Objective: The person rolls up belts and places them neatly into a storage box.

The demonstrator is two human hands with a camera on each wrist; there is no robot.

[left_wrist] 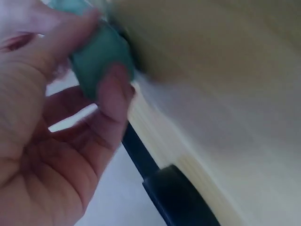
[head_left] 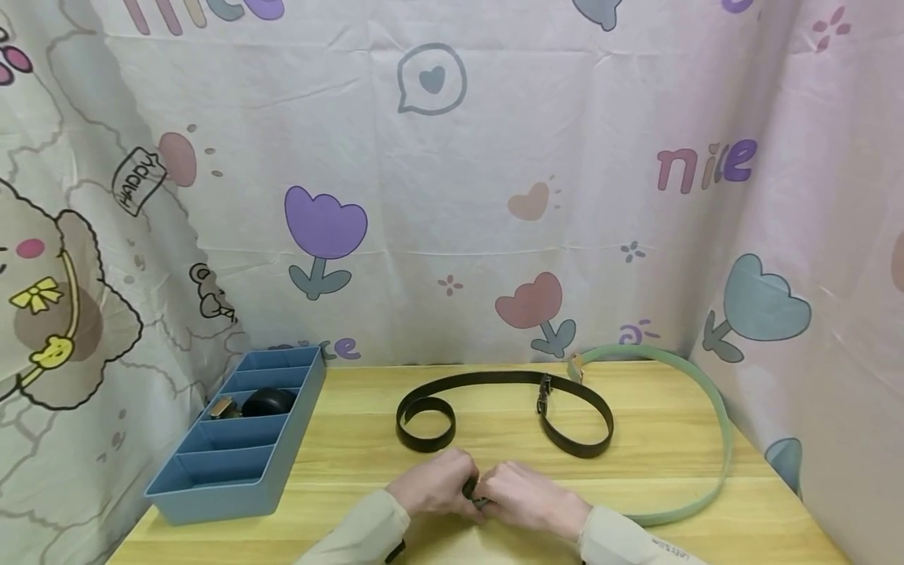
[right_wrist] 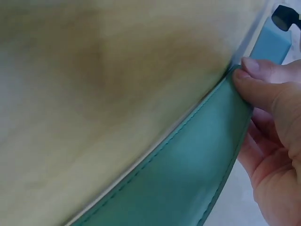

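A long green belt (head_left: 727,439) with stitched edges (right_wrist: 174,165) curves around the right side of the table, its gold-coloured buckle (head_left: 576,367) at the back. Low in the middle of the head view, my two hands meet over the table's near side. My left hand (head_left: 438,482) pinches a bent part of the green strap (left_wrist: 101,56) between thumb and fingers. Right beside it, my right hand (head_left: 530,498) grips the same belt, thumb on top and fingers beneath. The strap between them is mostly hidden in the head view.
Beyond my hands lies a black belt (head_left: 480,380), one end coiled and the buckle end looped. At the left stands a blue divided tray (head_left: 275,479) holding a rolled black item (head_left: 268,402) and a gold-coloured buckle (head_left: 224,408). A printed curtain (head_left: 452,196) closes off the back.
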